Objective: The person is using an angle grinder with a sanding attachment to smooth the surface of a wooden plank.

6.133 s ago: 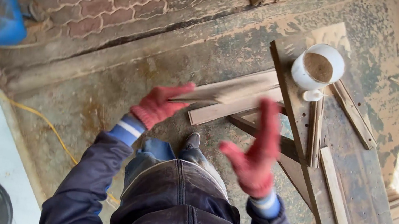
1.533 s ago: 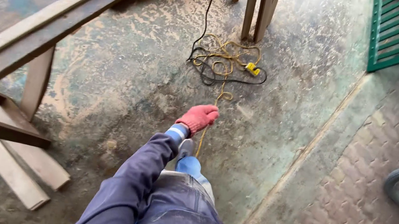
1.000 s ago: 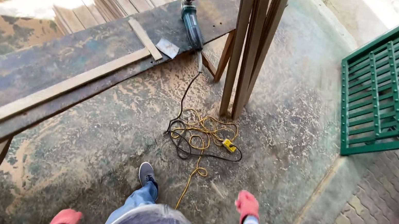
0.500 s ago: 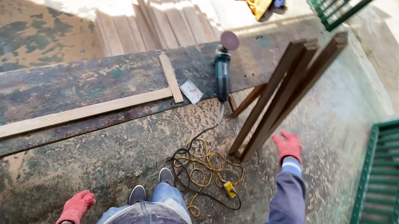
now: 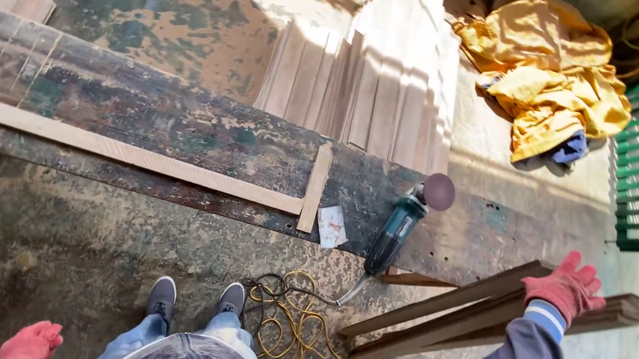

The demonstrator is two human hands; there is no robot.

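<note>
Planks (image 5: 450,315), long dark brown wooden strips bundled together, leaning with feet on the dusty floor just right of the workbench's (image 5: 135,124) near edge, long axis rising from lower left to upper right, tops pointing away to the right past the bench end. Right hand (image 5: 569,285) in a red knitted glove laid over the upper part of the bundle, fingers spread across the top edges, grasp loose; full closure not possible to tell. Left hand (image 5: 30,342), same red glove, down at the lower left, well short of the bench's near edge, fingers curled, holding nothing

Workbench: long, dark, scuffed board with flaking green paint. On it a pale thin wooden strip (image 5: 107,148) lying lengthwise, a short strip (image 5: 315,186) crossing its right end, a small sheet of sandpaper (image 5: 331,226) just beside, and a green angle grinder (image 5: 398,231) with round sanding disc toward the right end. Below the bench, tangled yellow cord (image 5: 299,327) on the floor. Behind the bench, pale flat boards (image 5: 382,88) fanned in sunlight; crumpled yellow cloth (image 5: 550,79) beyond its right end
</note>
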